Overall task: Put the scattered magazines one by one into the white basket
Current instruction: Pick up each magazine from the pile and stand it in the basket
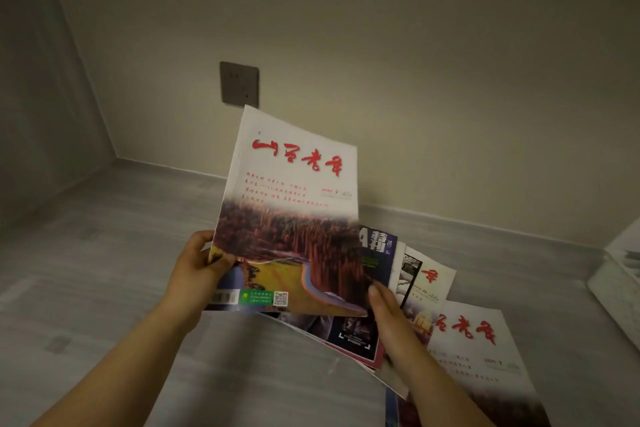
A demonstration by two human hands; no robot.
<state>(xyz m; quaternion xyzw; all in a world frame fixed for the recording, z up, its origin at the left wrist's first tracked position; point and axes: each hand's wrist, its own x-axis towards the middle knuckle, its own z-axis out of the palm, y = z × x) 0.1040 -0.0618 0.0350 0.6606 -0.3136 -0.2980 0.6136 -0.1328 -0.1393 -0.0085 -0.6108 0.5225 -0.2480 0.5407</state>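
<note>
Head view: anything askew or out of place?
Yes. The magazines on the floor lie fanned, overlapping at different angles, not stacked square. The lifted magazine is tilted, gripped at its lower corners by the left hand and right hand.

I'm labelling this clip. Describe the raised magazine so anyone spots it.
Under the grey wall socket, the left hand and right hand hold up one magazine over the floor pile. Its white, red-titled twin lies flat; this one stands tilted.

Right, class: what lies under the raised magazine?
A dark blue magazine shows beneath the raised magazine, with a small white magazine and a large white magazine to its right. The blue one's left part and the floor there are hidden.
</note>
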